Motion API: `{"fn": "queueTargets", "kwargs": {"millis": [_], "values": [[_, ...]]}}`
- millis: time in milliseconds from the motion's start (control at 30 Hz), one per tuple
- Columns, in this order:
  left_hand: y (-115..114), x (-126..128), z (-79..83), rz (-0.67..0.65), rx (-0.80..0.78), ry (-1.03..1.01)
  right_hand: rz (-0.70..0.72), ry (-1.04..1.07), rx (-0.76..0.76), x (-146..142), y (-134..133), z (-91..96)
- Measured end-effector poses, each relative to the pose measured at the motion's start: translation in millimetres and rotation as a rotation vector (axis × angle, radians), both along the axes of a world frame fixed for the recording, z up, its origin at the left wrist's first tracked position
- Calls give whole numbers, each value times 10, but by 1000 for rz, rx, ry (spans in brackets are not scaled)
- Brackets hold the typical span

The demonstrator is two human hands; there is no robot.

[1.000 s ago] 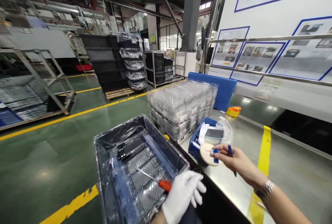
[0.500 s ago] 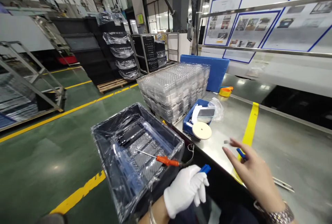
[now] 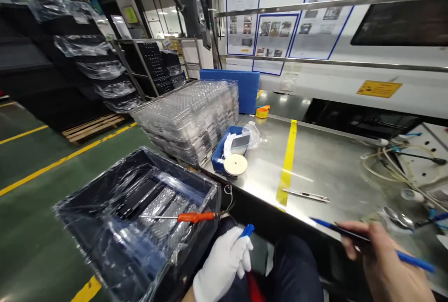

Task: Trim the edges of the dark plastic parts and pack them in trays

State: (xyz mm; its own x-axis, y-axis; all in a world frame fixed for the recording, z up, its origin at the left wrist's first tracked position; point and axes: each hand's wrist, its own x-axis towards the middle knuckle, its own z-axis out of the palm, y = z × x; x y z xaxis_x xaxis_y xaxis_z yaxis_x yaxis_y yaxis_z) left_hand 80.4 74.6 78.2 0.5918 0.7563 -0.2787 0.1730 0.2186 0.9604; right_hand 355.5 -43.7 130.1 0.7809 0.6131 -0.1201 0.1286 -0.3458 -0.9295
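**Two hands, two blue tools, right hand now out over steel**

Right hand, newly swung out above the stainless tabletop, closed around one slim blue-and-black pen. White-gloved left hand clenched on one blue-ended tool, mostly hidden. Just beside it, one orange-handled screwdriver lying in one plastic-lined crate; one pair of tweezers on the tabletop.

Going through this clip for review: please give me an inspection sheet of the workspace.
Surface: stainless steel bench, yellow stripe across it.
Job's things: slim blue-and-black rod; blue-ended tool.
Grippers: bare right hand holds the rod; white-gloved left hand holds the tool.
Clutter: blue tray with a pale disc, metal tweezers, metal spoon.
Cables: pale cables at the bench's far end.
Surroundings: stacked clear trays, plastic-lined crate holding an orange-handled screwdriver, posters.
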Motion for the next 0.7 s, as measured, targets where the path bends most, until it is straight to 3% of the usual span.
{"fn": "queueTargets", "kwargs": {"millis": [167, 300, 533, 600, 700], "values": [[-117, 29, 126, -134, 99, 22, 107, -193, 153, -383, -36, 51], [-148, -13, 186, -188, 259, 53, 219, -212, 255, -615, 85, 83], [-173, -69, 306, -248, 453, 153, 476, -169, 258, -716, 261, 167], [-193, -64, 300, -260, 580, 222, 533, -120, 217, -705, 283, 149], [-228, -25, 269, -162, 972, 364, 599, -19, 131, -698, 327, 119]]}}
